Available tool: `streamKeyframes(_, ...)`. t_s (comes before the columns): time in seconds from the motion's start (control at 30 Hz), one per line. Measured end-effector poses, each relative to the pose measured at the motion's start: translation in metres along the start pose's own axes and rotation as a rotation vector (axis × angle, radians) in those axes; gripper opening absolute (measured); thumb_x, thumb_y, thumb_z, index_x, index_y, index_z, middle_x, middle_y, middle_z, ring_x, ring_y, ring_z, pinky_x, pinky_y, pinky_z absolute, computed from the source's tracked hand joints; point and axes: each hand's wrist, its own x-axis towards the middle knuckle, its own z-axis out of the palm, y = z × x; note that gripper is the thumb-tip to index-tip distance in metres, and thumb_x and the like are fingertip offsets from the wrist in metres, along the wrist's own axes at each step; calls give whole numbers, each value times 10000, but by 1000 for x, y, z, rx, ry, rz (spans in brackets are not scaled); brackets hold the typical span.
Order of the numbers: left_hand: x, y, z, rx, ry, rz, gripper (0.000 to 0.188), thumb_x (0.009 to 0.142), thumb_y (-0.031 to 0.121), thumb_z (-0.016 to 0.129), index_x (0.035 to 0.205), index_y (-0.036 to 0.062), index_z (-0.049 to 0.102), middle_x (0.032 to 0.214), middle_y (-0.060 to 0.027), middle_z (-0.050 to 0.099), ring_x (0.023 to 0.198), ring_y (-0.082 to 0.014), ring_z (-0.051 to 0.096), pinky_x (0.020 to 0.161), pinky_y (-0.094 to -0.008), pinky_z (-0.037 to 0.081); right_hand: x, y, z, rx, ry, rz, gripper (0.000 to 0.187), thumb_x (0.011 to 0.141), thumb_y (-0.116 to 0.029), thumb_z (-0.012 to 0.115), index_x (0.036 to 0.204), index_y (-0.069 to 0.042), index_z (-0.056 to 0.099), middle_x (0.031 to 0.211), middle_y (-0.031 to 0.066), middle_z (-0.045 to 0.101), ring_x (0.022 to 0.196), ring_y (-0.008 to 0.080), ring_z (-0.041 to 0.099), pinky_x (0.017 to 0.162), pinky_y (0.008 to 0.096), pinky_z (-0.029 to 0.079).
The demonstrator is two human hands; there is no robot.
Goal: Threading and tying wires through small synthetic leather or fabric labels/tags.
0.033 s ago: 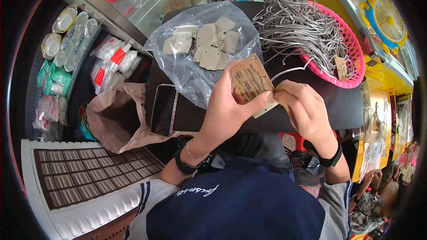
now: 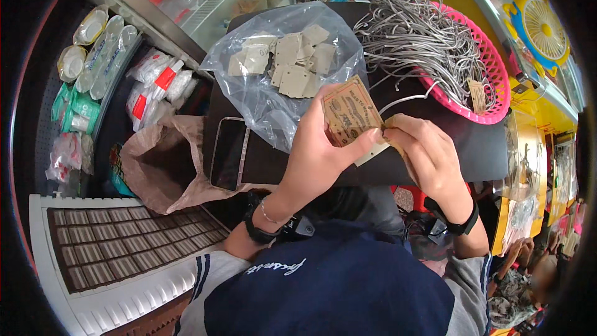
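Brown cardboard, printed and rectangular, is what the left hand (image 2: 323,149) has: a small tag (image 2: 349,115) pinched between its thumb and curled fingers, held tilted above the black tabletop (image 2: 491,146). The right hand (image 2: 426,152) is closed just beside it, fingertips touching the tag's lower right edge, where a thin grey-white string (image 2: 407,99) runs off toward the basket. Both wrists wear black bands.

Behind the hands, a clear plastic bag (image 2: 273,109) lies open on the tabletop with a loose heap of plain beige cardboard tags (image 2: 292,65) inside. To its right sits a round pink plastic basket (image 2: 497,96), piled with grey-white string loops (image 2: 423,37), one more brown tag resting near its rim. A dark smartphone (image 2: 229,152) lies flat near the tabletop's left edge, touching the bag. Left of that, lower down, a crumpled brown paper bag (image 2: 158,171) gapes open. Further left are packets in clear and green wrapping (image 2: 81,87), and at lower left a white slatted crate (image 2: 99,255).
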Motion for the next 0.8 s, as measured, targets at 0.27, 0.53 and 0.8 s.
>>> streamKeyframes(0.27,1,-6,-2,148,15,85,492,764,32,716,1167,-7,437,994,-56,579,916,-98,576,791,-257,490,12,-6,-13,-160,-175,-111,268,621,-60,636,853,71,611,1033,143,578,864,220,588,707,318,489)
streamKeyframes(0.53,1,0,-3,112,-67,-5,432,780,78,710,1140,-19,493,955,-67,628,884,-93,594,768,-266,496,6,3,-17,-281,-191,-300,303,610,-97,616,872,57,615,1095,109,577,871,192,563,750,320,455)
streamKeyframes(0.8,-2,-4,-7,-152,-238,-243,367,833,62,643,1163,-18,502,996,-107,662,920,-121,622,820,-264,501,14,6,-56,-31,-146,-22,246,641,-121,618,864,-17,610,965,112,627,753,257,614,670,355,482)
